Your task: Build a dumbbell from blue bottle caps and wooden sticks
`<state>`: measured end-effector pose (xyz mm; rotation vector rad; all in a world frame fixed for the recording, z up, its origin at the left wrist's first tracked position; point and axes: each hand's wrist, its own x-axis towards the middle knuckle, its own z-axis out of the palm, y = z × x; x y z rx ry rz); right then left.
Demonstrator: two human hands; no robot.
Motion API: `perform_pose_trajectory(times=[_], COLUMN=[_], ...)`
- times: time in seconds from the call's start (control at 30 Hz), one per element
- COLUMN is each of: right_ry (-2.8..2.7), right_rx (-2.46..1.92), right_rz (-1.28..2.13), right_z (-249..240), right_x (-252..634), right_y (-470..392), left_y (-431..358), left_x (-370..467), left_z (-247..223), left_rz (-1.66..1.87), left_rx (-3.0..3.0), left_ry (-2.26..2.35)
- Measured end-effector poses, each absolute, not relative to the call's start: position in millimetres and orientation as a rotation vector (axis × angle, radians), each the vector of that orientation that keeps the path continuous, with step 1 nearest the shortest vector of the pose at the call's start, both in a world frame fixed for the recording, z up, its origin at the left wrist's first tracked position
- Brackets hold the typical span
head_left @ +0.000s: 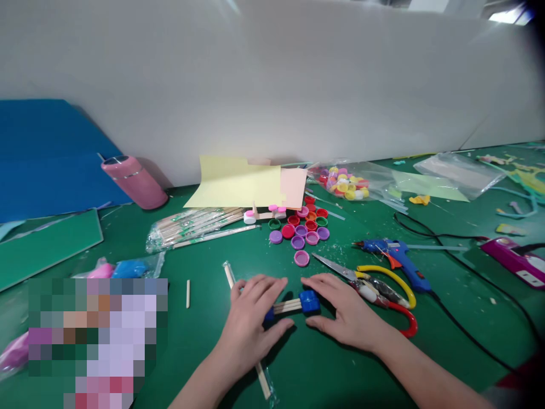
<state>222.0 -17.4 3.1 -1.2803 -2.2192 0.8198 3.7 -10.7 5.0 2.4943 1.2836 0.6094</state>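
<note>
A small dumbbell-shaped piece made of short wooden sticks with blue bottle caps at its ends lies on the green table between my hands. My left hand arches over its left end, thumb and fingers apart, partly hiding the blue there. Around the right-hand caps, my right hand is spread, with the thumb below and the fingers above. Whether either hand touches the piece is hard to see. Under my left hand runs a pair of long wooden sticks in clear wrap. One short stick lies farther left.
Loose coloured caps lie ahead, beside wrapped sticks. Scissors and a blue glue gun with a black cord lie right. A pink bottle leans at the back left. A pixelated patch hides the lower left.
</note>
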Motion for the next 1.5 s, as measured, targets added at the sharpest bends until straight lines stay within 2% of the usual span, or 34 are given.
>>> perform_pose_trajectory(times=[0.17,0.3,0.53,0.8,1.17,1.5], right_ry=[-2.204,-2.147,-1.83,-2.021,-2.053,-2.079], right_rx=[-1.311,-1.237,-1.41,-1.74,-1.653,-1.675], right_rz=[0.803,0.695,0.337,0.221,0.042,0.023], right_z=[4,5,7,-23,-23,-26], right_x=[227,230,260,317,323,337], right_y=[-22,-23,-27,-64,-58,-44], left_y=[-29,-47,-60,-65,-62,-63], left_x=[-7,-17,-34,-38,-40,-40], left_z=[4,-6,-12,-15,-18,-19], left_rz=[0.551,0.484,0.429,0.442,0.555,0.592], left_rx=[2.442,2.421,2.462,2.543,2.589,2.563], left_ry=[1.665,1.783,1.772,1.827,1.779,1.771])
